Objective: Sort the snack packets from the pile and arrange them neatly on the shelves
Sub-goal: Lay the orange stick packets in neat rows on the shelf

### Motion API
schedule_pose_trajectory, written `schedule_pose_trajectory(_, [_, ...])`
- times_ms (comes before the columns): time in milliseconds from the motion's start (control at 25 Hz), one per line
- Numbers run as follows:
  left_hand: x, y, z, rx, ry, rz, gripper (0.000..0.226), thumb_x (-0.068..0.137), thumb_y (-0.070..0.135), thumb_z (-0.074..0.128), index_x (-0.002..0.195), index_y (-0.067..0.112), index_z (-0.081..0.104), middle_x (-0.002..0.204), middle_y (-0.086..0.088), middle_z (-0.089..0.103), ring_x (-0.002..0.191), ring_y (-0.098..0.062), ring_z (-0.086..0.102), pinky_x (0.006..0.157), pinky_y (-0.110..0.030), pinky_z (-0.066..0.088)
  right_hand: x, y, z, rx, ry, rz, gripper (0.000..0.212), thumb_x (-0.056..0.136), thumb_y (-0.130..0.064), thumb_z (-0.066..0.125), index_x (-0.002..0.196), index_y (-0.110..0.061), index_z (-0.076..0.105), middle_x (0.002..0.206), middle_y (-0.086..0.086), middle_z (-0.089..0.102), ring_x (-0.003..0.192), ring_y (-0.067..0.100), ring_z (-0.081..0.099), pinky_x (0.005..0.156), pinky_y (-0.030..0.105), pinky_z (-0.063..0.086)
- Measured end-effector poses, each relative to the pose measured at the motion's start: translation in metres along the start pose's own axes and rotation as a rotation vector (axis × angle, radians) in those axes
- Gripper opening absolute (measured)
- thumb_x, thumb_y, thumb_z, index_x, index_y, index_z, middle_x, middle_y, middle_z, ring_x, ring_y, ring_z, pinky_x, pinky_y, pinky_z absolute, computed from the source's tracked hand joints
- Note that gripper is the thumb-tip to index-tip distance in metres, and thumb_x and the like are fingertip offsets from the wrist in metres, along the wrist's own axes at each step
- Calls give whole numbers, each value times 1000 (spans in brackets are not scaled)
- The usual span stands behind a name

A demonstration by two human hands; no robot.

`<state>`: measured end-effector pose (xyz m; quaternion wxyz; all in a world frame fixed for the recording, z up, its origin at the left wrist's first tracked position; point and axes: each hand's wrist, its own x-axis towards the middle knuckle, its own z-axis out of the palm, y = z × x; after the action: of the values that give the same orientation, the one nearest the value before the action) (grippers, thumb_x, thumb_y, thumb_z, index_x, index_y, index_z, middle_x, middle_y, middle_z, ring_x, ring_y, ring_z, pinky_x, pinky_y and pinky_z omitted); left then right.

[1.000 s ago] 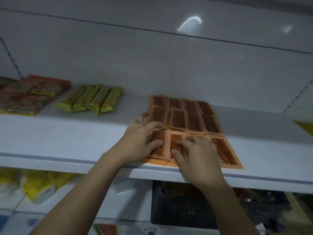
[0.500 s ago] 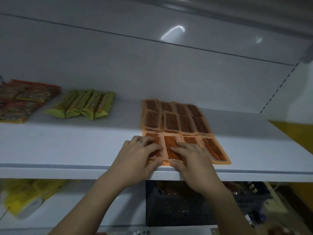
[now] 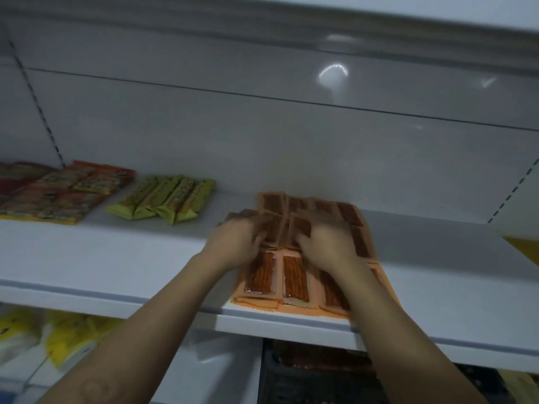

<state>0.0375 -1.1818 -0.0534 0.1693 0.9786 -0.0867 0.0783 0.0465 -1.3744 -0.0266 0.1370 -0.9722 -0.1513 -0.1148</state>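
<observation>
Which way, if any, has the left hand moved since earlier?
Yes: the left hand moved away from the shelf's front edge, off the front-row orange packets onto the middle row.

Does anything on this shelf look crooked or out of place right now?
Yes. The middle row of orange snack packets, under the left hand and right hand, sits tilted and overlapping, and the front row reaches the white shelf edge. The hands are blurred.

Dark crate point(image 3: 309, 383) low in the middle, yellow panel point(image 3: 525, 247) at the far right edge.
</observation>
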Motion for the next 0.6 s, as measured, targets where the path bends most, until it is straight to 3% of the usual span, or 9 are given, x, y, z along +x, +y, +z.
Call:
schedule_pose_trajectory(200, [28, 8, 21, 134, -143, -85, 41, 93, 45, 53, 133, 34, 55, 131, -5, 52, 116, -26, 52, 97, -42, 47, 30, 12, 16, -95, -326, -1, 27, 96, -24, 53, 121, -25, 61, 122, 4, 63, 106, 25, 60, 82, 30, 45])
schedule_pose_trajectory(360, [36, 9, 21, 93, -144, -86, 38, 87, 50, 61, 118, 27, 62, 116, -7, 59, 108, -27, 51, 90, -33, 45, 27, 21, 5, -23, -389, -100, 35, 94, -32, 58, 128, -28, 59, 132, 1, 58, 117, 25, 55, 98, 35, 46])
schedule_pose_trajectory(480, [38, 16, 23, 32, -105, -116, 30, 88, 42, 63, 110, 20, 64, 106, -5, 62, 104, -25, 55, 85, -30, 45, 27, 25, 2, 18, -394, -108, 38, 94, -35, 59, 131, -28, 58, 135, 1, 56, 119, 25, 54, 98, 35, 46])
schedule_pose_trajectory(600, [36, 21, 26, 3, -45, -143, 32, 89, 37, 64, 116, 20, 64, 112, -4, 64, 107, -25, 57, 85, -29, 47, 27, 29, 6, 62, -365, -118, 36, 93, -34, 60, 129, -28, 60, 132, 1, 58, 116, 24, 55, 95, 31, 46])
